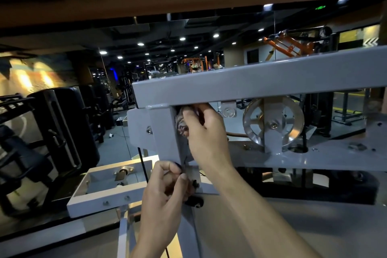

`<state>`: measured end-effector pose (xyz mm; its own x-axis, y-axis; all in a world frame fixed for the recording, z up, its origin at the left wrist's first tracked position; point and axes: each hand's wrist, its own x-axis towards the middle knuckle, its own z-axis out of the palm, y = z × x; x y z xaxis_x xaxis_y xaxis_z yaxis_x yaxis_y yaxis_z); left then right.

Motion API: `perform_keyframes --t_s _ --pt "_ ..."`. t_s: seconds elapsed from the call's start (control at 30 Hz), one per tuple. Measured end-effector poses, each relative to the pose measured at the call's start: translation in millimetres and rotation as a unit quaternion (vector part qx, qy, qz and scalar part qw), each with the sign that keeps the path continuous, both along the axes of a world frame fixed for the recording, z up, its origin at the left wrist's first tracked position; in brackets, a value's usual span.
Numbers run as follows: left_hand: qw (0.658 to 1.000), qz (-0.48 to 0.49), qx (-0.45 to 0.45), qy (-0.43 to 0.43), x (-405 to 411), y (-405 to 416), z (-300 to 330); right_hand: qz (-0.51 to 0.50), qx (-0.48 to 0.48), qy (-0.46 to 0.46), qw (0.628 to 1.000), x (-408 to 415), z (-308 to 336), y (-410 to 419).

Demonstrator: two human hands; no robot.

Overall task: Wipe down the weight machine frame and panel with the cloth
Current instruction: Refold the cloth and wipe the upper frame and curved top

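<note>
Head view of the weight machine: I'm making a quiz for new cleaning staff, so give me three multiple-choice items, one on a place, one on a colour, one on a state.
1. Where is the cloth being pressed?
A. On the floor
B. Into the corner under the top beam, beside the upright post
C. On the pulley wheel

2. What colour is the machine frame?
A. Orange
B. Black
C. Light grey

3. What is the left hand doing?
A. Gripping at a small bracket low on the post
B. Hanging idle
C. Lying flat on the beam

Key: 1 B, the right hand holds the cloth in that corner; 2 C, beam and post are grey; 3 A, its fingers curl at the bracket.
</note>
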<state>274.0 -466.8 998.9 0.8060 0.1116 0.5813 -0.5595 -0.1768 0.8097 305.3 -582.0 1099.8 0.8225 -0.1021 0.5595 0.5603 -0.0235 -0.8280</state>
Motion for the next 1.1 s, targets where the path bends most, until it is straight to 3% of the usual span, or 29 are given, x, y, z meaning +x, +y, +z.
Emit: perform_keyframes --t_s 0.07,0.17,0.23,0.3,0.43,0.57,0.67,0.8,1.0,1.1 --pt "1.000 0.001 -0.010 -0.003 0.9 0.3 -0.6 0.037 0.007 -0.014 0.999 -4.3 -8.6 -4.5" --pt "1.000 0.003 -0.024 -0.009 1.8 0.6 -1.1 0.018 -0.134 -0.038 0.990 -11.7 -20.4 -13.9" --pt "0.999 0.010 -0.028 -0.012 2.4 -0.7 -1.3 -0.009 -0.175 -0.034 0.984 -13.4 -17.2 -15.0" --pt "0.999 0.013 -0.026 -0.012 1.3 -1.8 -0.1 -0.012 -0.131 -0.016 0.991 -10.4 -7.9 -10.8" --pt "1.000 0.010 -0.008 -0.013 -0.1 -1.9 0.8 0.020 0.047 0.056 0.997 -3.5 8.8 0.8" --pt "1.000 0.010 0.002 -0.005 0.0 -1.6 0.6 0.126 0.128 0.087 0.980 -11.6 -2.1 -3.2" --pt "1.000 0.013 0.003 0.002 -1.8 -2.6 1.1 0.113 0.075 0.077 0.988 -14.0 -5.9 -9.5" --pt "1.000 0.019 0.015 -0.003 -3.9 -3.2 0.8 0.029 0.004 0.131 0.991 -0.9 10.6 -7.9" --pt "0.999 0.030 0.022 -0.006 -5.6 -4.0 1.9 0.015 0.061 0.183 0.981 10.3 26.8 1.8" --pt "0.999 0.035 0.029 -0.003 -7.5 -6.0 1.8 -0.035 -0.076 0.176 0.981 13.1 25.2 -2.8"
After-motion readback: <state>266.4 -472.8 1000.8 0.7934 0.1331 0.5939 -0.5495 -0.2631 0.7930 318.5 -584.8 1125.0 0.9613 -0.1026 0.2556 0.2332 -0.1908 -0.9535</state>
